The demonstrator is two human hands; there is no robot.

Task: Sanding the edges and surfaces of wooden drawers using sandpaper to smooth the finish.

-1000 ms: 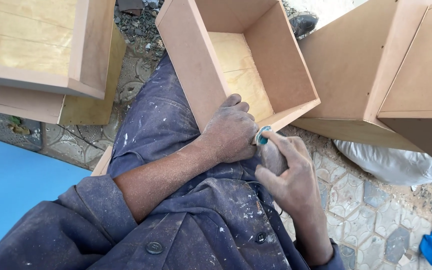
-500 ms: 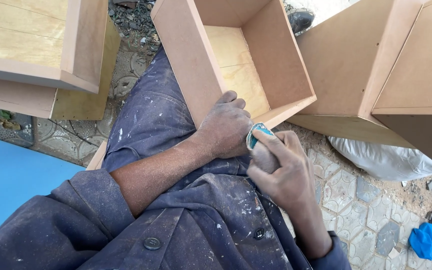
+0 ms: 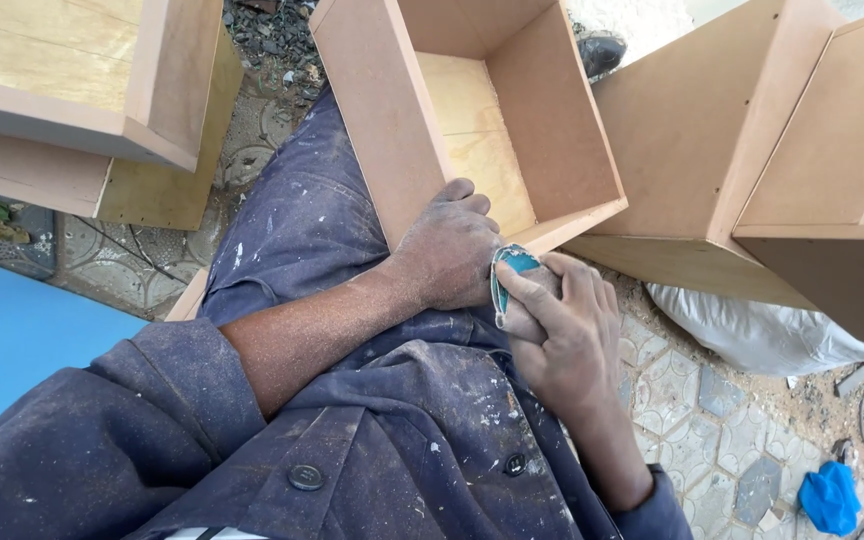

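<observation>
A folded teal sanding pad [image 3: 512, 272] sits pinched under the fingers of the right hand [image 3: 557, 335], its edge pressed against the near corner of an open box [image 3: 392, 140]. The right thumb and forefinger are closed tight on the pad; the other fingers curl behind it. The pad touches the knuckles of the left hand [image 3: 450, 252], so no gap shows between the two hands.

The left hand's fingers wrap over the box's near rim, tips hooked inside the wall, holding it down on the lap. The box's near corner lies just beyond the right fingertips, and its front edge runs up and to the right from there. Its long side wall runs up and away from the left fingers, along the thigh of the blue trousers [image 3: 292, 230].

Inside the box, past the left fingertips, the pale floor is open. To the right of the right fingers a larger cabinet [image 3: 692, 150] stands near the box's front edge, leaving only a narrow wedge between them. Below that, right of the right wrist, lies a white sack [image 3: 752, 330] on patterned paving [image 3: 682, 400], with free room there. A blue rag [image 3: 829, 497] lies well apart at the lower right. Far to the left of the left forearm, stacked drawers [image 3: 82, 110] sit beyond the thigh, and a blue sheet [image 3: 12, 350] lies below them.
</observation>
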